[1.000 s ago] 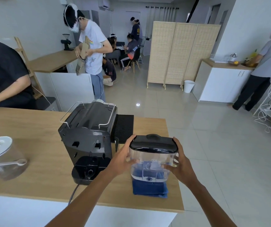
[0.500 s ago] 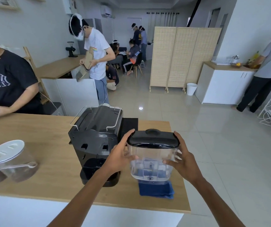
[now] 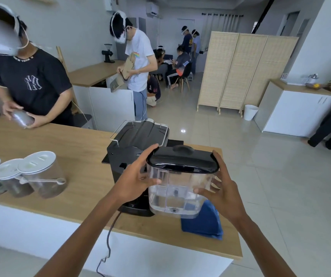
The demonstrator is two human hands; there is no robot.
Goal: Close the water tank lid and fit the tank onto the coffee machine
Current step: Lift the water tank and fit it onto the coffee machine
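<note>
tank [image 3: 177, 191] now lifted higher off the blue cloth [image 3: 204, 221], lid [image 3: 182, 161] shut; left hand [image 3: 135, 179] and right hand [image 3: 223, 191] both clamped on its sides, beside the coffee machine [image 3: 134, 148]

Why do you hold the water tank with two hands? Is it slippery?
Probably. The water tank looks like smooth, clear, stiff plastic, so the left hand and right hand clamp opposite sides. Water inside likely makes it heavy and sloshy.

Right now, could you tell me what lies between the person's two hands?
In the head view, the water tank, its black lid shut, sits between the left hand and right hand.
</note>
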